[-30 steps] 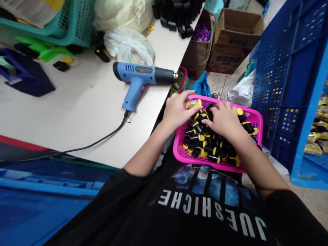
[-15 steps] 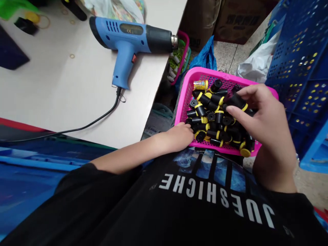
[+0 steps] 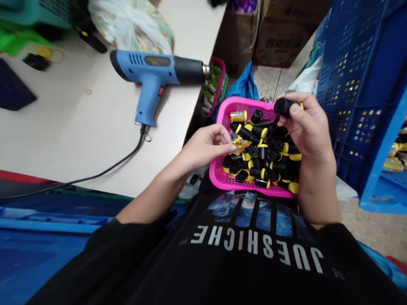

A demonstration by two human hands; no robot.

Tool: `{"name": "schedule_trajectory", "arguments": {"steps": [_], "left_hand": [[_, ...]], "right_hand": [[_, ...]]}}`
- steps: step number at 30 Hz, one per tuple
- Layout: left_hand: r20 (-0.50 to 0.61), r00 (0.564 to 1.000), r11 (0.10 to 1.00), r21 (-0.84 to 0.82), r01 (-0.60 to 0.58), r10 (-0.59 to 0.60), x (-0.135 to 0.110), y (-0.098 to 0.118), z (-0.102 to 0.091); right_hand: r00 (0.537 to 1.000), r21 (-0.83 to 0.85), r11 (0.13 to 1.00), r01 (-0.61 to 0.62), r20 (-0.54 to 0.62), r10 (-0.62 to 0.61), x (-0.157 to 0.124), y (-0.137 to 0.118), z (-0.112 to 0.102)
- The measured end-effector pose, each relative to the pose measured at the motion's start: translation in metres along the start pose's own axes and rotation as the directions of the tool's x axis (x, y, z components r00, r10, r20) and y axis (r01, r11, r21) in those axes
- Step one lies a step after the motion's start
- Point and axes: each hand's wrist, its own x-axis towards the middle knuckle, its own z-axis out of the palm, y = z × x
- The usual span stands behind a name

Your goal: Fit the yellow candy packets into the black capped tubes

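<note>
A pink basket (image 3: 219, 178) rests on my lap, filled with several black cylinders with yellow bands (image 3: 260, 152). My right hand (image 3: 307, 129) is raised over the basket's far right side, fingers closed on one black cylinder (image 3: 282, 106). My left hand (image 3: 206, 146) hovers at the basket's left rim, its fingertips pinched on a small yellow printed piece (image 3: 239, 148). Another yellow wrapped cylinder (image 3: 238, 115) lies at the basket's far left corner.
A blue heat gun (image 3: 152, 78) lies on the white table (image 3: 63, 127) with its black cord (image 3: 95, 173) trailing left. A blue crate (image 3: 356, 84) stands at the right. A small pink basket of green bits (image 3: 216, 84), a blue bag and cardboard boxes (image 3: 280, 38) sit on the floor beyond.
My right hand lifted the black cylinder higher and farther from me. My left hand rose from the basket's near edge to its left rim and pinched a yellow piece.
</note>
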Motion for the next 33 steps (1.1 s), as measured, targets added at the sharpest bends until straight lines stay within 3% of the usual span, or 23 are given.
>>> {"name": "schedule_trajectory", "arguments": {"steps": [3,6,9,13,18,20,22,24,27,29,33], "left_hand": [[-0.052,0.998,0.962,-0.272,0.025,-0.041,0.007,0.001,0.012],[-0.090,0.996,0.940,-0.339,-0.025,-0.006,0.006,0.000,0.029],[-0.137,0.990,0.938,-0.338,-0.079,0.034,0.002,-0.001,0.046],[-0.173,0.976,0.946,-0.274,-0.174,0.129,0.000,0.003,0.057],[0.001,0.982,0.950,-0.253,-0.180,0.186,0.004,0.012,0.058],[-0.007,0.985,0.957,-0.235,-0.172,0.175,0.005,0.012,0.060],[-0.053,0.987,0.963,-0.215,-0.162,0.154,0.005,0.011,0.063],[-0.097,0.989,0.973,-0.192,-0.131,0.114,0.005,0.009,0.064],[-0.154,0.983,0.981,-0.151,-0.125,0.102,0.005,0.007,0.063],[-0.148,0.983,0.976,-0.173,-0.133,0.107,0.005,0.006,0.061],[-0.120,0.987,0.964,-0.230,-0.131,0.106,0.006,0.004,0.060]], "right_hand": [[0.994,0.023,0.999,-0.044,0.097,0.042,-0.017,-0.018,-0.002],[0.974,-0.093,0.984,-0.152,0.155,0.165,-0.046,-0.024,0.005],[0.957,-0.201,0.947,-0.250,0.097,0.273,-0.068,-0.014,0.021],[0.978,-0.128,0.970,-0.209,-0.023,0.208,-0.076,0.002,0.032],[0.978,-0.212,0.968,-0.137,0.129,0.166,-0.073,0.002,0.019],[0.979,-0.219,0.968,-0.127,0.132,0.158,-0.073,0.002,0.016],[0.987,-0.124,0.983,-0.139,0.066,0.148,-0.074,0.004,0.014],[0.988,0.129,0.980,-0.149,-0.008,0.151,-0.076,0.006,0.013],[0.982,0.476,0.868,-0.143,-0.041,0.184,-0.078,0.006,0.010],[0.981,0.513,0.845,-0.150,-0.030,0.193,-0.079,0.005,0.008],[0.984,0.411,0.898,-0.159,-0.007,0.178,-0.079,0.007,0.009]]}}
